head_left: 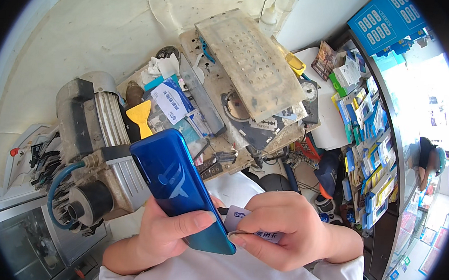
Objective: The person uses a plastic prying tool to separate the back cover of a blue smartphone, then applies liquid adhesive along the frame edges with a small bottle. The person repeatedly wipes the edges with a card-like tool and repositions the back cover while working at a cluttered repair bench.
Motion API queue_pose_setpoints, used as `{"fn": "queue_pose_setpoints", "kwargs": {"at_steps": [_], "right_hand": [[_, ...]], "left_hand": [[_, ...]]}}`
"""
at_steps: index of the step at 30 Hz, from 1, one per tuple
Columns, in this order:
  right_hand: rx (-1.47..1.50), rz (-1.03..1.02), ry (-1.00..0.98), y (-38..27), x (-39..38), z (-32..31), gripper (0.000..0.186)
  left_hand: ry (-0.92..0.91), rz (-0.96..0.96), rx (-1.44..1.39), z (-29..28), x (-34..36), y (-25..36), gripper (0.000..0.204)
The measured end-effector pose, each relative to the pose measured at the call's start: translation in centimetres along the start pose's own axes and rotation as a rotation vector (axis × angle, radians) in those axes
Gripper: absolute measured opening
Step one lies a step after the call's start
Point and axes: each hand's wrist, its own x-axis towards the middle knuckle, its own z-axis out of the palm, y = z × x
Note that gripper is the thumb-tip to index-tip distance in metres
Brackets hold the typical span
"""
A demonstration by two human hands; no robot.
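Observation:
My left hand (162,228) grips a blue smartphone (163,159) by its lower part, thumb across the glossy back cover. The phone is tilted, its top pointing away to the left. Fingers of my right hand (291,230) pinch a pale printed plastic card (235,213), partly covered by them. The card's near edge meets the phone's right side close to its bottom end; whether it sits in the seam cannot be made out. Beyond the phone, a yellow scraper (140,117) and a white-and-blue card (171,101) lie on the cluttered bench.
A grey motor-like pump (97,131) with a blue hose stands at left. A grimy perforated plate (250,64) rests on the bench, with a dropper bottle (269,17) behind it. Many small packets (371,166) fill the right side. A person (427,159) is at far right.

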Motion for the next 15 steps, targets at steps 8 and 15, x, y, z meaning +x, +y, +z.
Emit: {"fn": "queue_pose_setpoints", "kwargs": {"at_steps": [8, 15], "right_hand": [[0.110, 0.035, -0.026, 0.22, -0.17, 0.25, 0.005], [0.079, 0.062, 0.022, -0.12, -0.33, 0.40, 0.007]], "left_hand": [[-0.069, 0.036, 0.022, -0.23, 0.26, -0.37, 0.034], [-0.023, 0.037, 0.065, 0.00, 0.27, -0.39, 0.037]]}}
